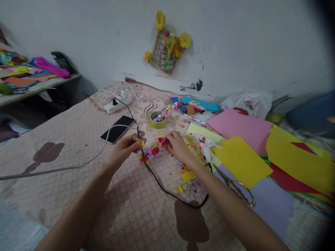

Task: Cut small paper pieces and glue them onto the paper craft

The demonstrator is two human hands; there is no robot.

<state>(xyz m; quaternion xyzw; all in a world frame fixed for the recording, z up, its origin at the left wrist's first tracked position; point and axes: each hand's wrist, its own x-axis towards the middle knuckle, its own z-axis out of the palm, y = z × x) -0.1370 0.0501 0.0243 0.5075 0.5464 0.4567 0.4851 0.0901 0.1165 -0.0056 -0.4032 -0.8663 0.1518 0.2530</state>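
Observation:
Between my hands is a strip decorated with small red, lilac and yellow paper pieces (155,151). My right hand (177,144) pinches its upper right end. The fingertips of my left hand (127,145) are closed on a small yellow paper cutout (142,143), just above the strip's left end. A black cord (159,184) passes under or beside that end. To the right of my right hand, a white glue gun (205,143) with a red light lies by a heap of paper scraps (188,177).
Scissors (239,190) lie on coloured paper sheets (242,160) at the right. Green tape (157,123), a phone (117,129) and a white power strip (117,104) sit farther back. A pale cable (78,167) crosses the left side. A decorated basket-like piece (167,48) hangs on the wall.

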